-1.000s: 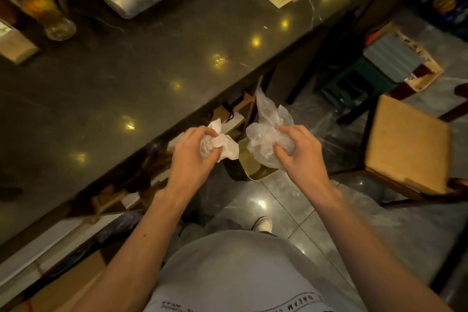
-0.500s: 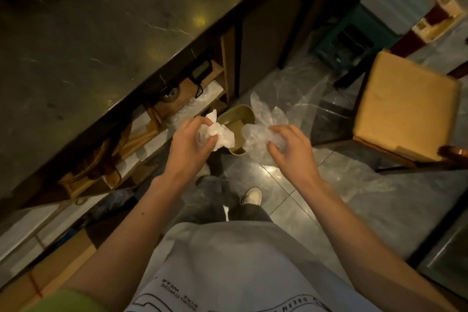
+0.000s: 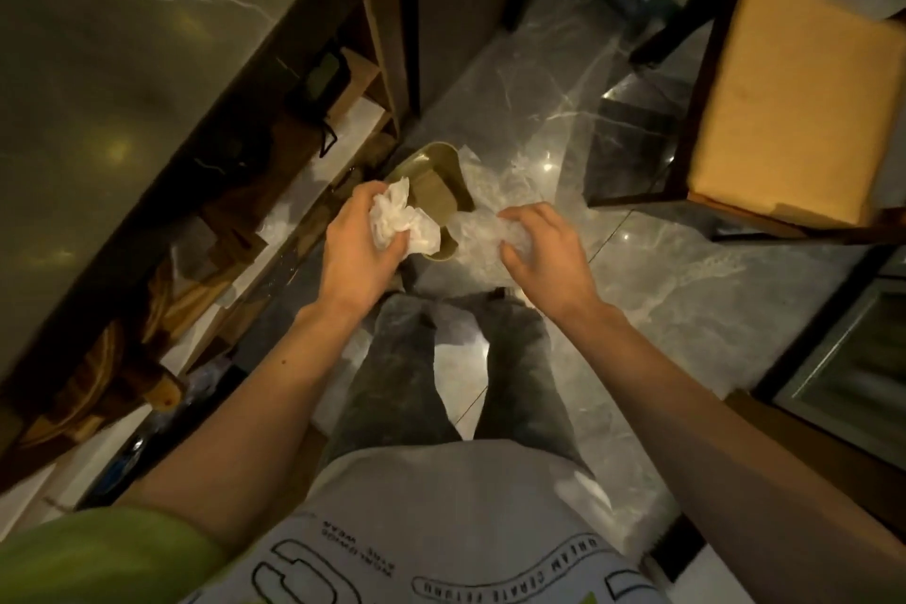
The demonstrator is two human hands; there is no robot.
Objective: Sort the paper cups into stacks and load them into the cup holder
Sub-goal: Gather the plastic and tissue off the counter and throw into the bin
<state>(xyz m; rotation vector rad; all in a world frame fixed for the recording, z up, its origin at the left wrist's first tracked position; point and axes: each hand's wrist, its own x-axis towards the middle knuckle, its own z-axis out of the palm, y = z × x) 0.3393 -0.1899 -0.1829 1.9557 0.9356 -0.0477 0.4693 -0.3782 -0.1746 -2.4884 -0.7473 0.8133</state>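
Crumpled white paper [image 3: 399, 218], one wad, sits clenched in my left hand [image 3: 360, 250]; the fingers [image 3: 360, 199] wrap it from the near side. Clear plastic film [image 3: 483, 231], one bunched piece, lies under my right hand [image 3: 544, 255]; those fingers [image 3: 527, 213] curl over it, though blur keeps me from telling whether they grip it firmly or merely rest on it.

Item three: one olive-green bin [image 3: 443, 172], open-mouthed, standing on the grey marble floor [image 3: 686, 289], just beyond and below both hands. Its long axis runs away from me toward the worktop [image 3: 122, 39]. The paper wad overlaps the bin's near rim in this view, so I judge the left hand to be nearer the opening; the film sits off the right edge of the rim and needs a short shift leftward before release.

Item four: paper cups, count zero in view. Cup holder, count zero in view. Both lie outside the frame, so I cannot say where they are.

Further entries: one wooden chair [image 3: 794, 103] to the right, well apart from the bin; open shelving [image 3: 343, 103] under the worktop, with indistinct contents.

Judgement: this is waste clearance, and sorting and loading are not yet visibly under way.
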